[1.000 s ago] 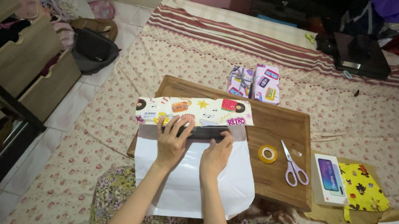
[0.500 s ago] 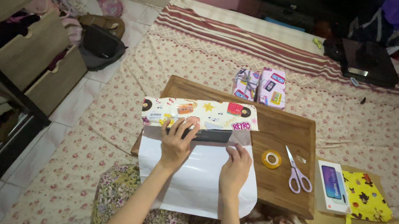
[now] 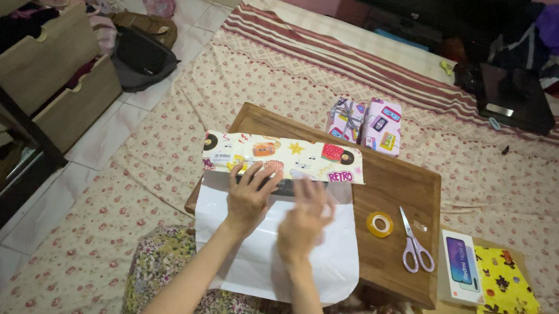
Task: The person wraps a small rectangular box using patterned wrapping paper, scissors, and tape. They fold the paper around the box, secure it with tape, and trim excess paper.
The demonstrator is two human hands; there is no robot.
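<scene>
Your left hand (image 3: 249,196) lies flat, fingers spread, pressing on the dark box (image 3: 287,187) where it sits under the folded edge of the wrapping paper (image 3: 285,157). That hand has barely shifted from half a second ago. It grips nothing; the palm just holds the box and paper down.

Your right hand (image 3: 305,217) is what changed. Half a second ago it rested at the right end of the box, near the edge of the white sheet; now it has swung back toward the middle and sits close beside your left hand. It is motion-blurred, so you cannot tell whether the fingers are pinching the paper or hang loose above it.

The printed side of the wrapping paper, with its music-themed stickers, is folded over the far side of the box, as before, while the white underside (image 3: 277,256) spreads toward your lap. All of this lies on the wooden tabletop (image 3: 398,182).

The tape roll (image 3: 379,224) and the purple-handled scissors (image 3: 414,242) lie to the right of the paper, where they were. Two wrapped parcels (image 3: 366,122) sit on the bedspread just beyond the far edge of the tabletop.
</scene>
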